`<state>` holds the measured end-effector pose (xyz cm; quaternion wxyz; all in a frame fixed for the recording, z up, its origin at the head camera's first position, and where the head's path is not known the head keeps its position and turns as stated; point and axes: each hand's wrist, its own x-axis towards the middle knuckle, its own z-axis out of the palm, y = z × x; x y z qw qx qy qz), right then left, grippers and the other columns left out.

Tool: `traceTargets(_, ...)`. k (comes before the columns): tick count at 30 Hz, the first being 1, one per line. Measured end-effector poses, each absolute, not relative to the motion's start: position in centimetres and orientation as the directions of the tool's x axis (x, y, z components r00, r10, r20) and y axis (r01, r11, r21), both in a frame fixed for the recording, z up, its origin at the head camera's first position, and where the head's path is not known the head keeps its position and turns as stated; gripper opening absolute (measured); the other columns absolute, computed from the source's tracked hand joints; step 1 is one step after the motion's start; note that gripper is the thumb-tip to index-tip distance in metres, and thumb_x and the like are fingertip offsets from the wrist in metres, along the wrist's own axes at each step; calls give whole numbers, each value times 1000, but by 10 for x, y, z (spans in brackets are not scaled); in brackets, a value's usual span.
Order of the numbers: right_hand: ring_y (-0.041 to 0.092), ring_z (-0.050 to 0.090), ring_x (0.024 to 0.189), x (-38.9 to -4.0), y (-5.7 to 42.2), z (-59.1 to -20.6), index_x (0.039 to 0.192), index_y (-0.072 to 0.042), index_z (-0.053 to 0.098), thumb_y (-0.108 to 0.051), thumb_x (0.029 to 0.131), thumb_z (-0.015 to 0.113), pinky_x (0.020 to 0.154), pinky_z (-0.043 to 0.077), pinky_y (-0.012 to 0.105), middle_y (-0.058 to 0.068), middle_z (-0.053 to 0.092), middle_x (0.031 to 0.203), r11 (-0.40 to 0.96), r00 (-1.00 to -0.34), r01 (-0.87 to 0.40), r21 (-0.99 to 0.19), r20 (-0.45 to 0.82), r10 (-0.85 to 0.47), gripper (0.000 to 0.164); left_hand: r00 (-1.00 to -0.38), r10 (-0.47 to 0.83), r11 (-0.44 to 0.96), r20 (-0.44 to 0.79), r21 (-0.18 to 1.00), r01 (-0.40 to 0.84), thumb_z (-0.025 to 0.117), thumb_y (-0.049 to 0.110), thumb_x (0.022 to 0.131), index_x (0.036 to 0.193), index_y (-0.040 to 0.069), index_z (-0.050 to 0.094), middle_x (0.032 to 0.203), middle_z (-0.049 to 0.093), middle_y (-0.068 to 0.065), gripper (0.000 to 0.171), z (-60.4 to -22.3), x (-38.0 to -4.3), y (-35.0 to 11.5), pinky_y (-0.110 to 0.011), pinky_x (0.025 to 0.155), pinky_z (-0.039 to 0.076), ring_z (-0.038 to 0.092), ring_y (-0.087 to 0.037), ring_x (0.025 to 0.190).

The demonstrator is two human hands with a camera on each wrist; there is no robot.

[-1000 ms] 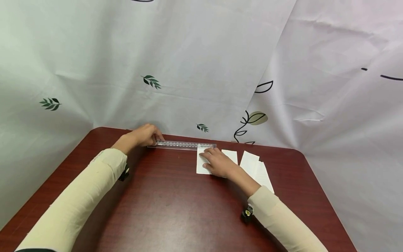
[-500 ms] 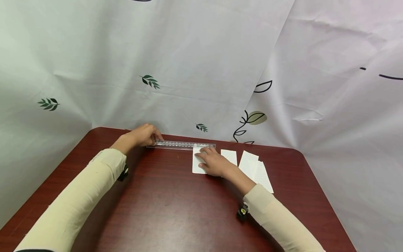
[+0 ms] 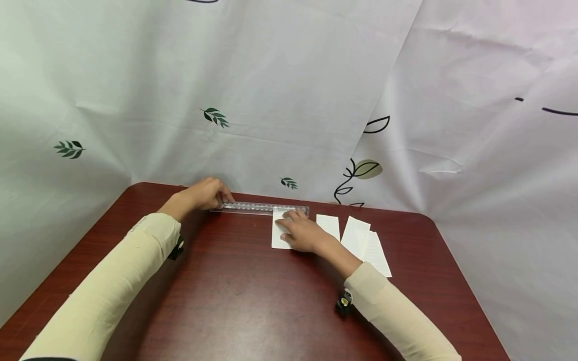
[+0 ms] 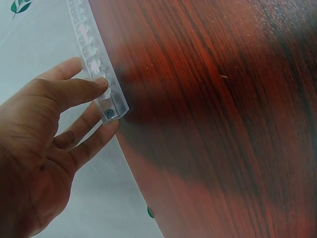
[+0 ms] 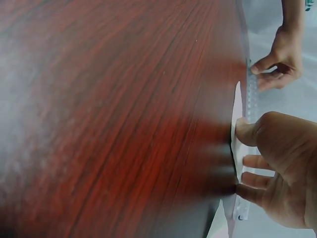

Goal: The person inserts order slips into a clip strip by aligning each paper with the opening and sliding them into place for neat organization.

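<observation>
A clear plastic ruler (image 3: 253,206) with a raised, bumpy ridge lies along the table's far edge. My left hand (image 3: 205,194) pinches its left end; in the left wrist view the thumb presses on the ridge (image 4: 92,62) while the other fingers reach round the far side and end. A small white sheet of paper (image 3: 277,235) lies flat with its top edge at the ruler's right part. My right hand (image 3: 301,232) rests on this sheet, fingers spread and slightly bent, hiding its right side. In the right wrist view, the thumb touches the paper (image 5: 237,106).
To the right lie more white paper pieces: one piece (image 3: 329,225) beside the right hand, and overlapping lined pieces (image 3: 377,253) farther right, partly under the forearm. The dark red wooden table (image 3: 235,301) meets a white leaf-printed curtain (image 3: 253,140) at the back.
My right hand has slid the sheet a little to the left along the ruler. My left hand keeps its hold on the ruler's end, which stays in place.
</observation>
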<state>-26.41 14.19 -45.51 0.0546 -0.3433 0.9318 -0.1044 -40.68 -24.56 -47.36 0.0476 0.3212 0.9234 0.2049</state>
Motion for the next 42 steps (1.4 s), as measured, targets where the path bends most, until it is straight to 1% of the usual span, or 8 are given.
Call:
traceTargets(10,46,44,160,-253,129,-437,163,-10,59,-27,115,63,128,46,60,22,52,169,754,-762,-616,-229,-69,-644,51,-794,607,714,28,420,561,72,-5,81,104,41,90,98,80,12,54,-474,-407,-247,-43,88,65,73,-13,96)
traceTargets(17,39,44,161,-290,133,-489,166,-20,57,-41,115,60,127,48,56,13,51,170,733,-747,-648,-207,-16,-665,55,-785,618,700,49,421,577,72,-4,80,102,42,89,97,80,13,53,-476,-411,-249,-45,88,65,73,-13,94)
traceTargets(27,36,47,157,-304,121,-506,164,-23,59,-43,113,64,124,51,54,11,53,168,724,-729,-676,-135,-18,-684,55,-778,626,690,56,424,586,70,-5,80,101,44,89,95,80,13,56,-477,-412,-247,-44,87,64,72,-13,93)
traceTargets(30,36,47,156,-302,117,-503,164,-22,59,-42,114,62,123,52,53,12,53,167,724,-730,-674,-146,-20,-683,53,-777,627,692,52,420,587,70,-5,80,101,43,89,95,80,14,56,-477,-412,-246,-43,87,64,72,-13,92)
traceTargets(33,40,45,158,-286,110,-480,163,-18,59,-37,115,61,125,50,54,15,53,167,734,-738,-659,-161,-47,-673,52,-777,628,693,51,418,588,70,-4,80,101,42,89,95,80,14,55,-477,-412,-245,-42,86,64,72,-12,92)
traceTargets(37,44,42,160,-267,100,-446,163,-12,59,-33,116,61,133,41,58,19,52,168,737,-738,-641,-213,-90,-669,51,-775,629,692,57,414,592,71,-3,78,101,40,90,93,80,14,53,-477,-411,-246,-42,85,64,73,-13,91)
traceTargets(40,43,43,158,-267,96,-443,162,-14,60,-33,116,60,133,41,57,18,52,167,727,-731,-641,-248,-93,-676,50,-774,630,692,63,409,595,71,-3,76,101,38,91,93,80,13,52,-476,-409,-246,-41,84,63,73,-13,90)
traceTargets(42,39,43,158,-278,96,-459,164,-16,58,-41,117,57,131,44,52,16,52,167,724,-727,-656,-212,-77,-682,53,-773,631,691,67,404,600,71,-4,76,101,37,91,93,80,13,52,-475,-409,-247,-40,83,63,72,-12,89)
